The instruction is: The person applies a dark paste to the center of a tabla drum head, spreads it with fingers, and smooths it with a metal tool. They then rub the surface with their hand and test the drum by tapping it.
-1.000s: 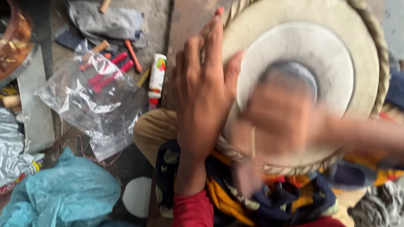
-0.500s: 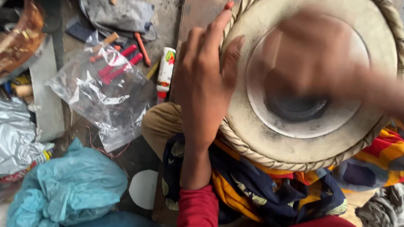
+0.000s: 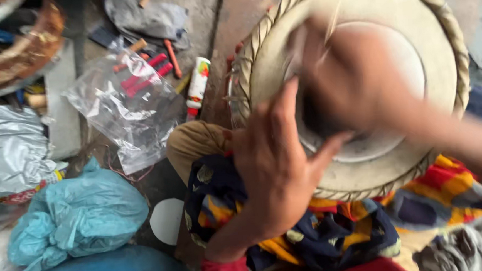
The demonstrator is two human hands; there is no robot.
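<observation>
Left hand [image 3: 276, 167] spread flat, fingers wide, steadying the near rim of the drum [image 3: 355, 84] propped on the lap. Right hand [image 3: 355, 84] blurred over the dark centre patch of the skin; grip impossible to tell. Apparently mid-rubbing or striking the head; next calls for firm bracing. Beyond, concrete floor [image 3: 244, 12] strewn with clear plastic bag [image 3: 128, 109], small white bottle [image 3: 198, 85], blue bag [image 3: 78, 212].

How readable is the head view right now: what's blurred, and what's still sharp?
Head view: the right hand is smeared by motion blur over the drum head, so its grip cannot be read; the left hand on the drum's near edge is fairly sharp; the clear plastic bag shows mild glare; lighting is soft, without hard shadows.
</observation>
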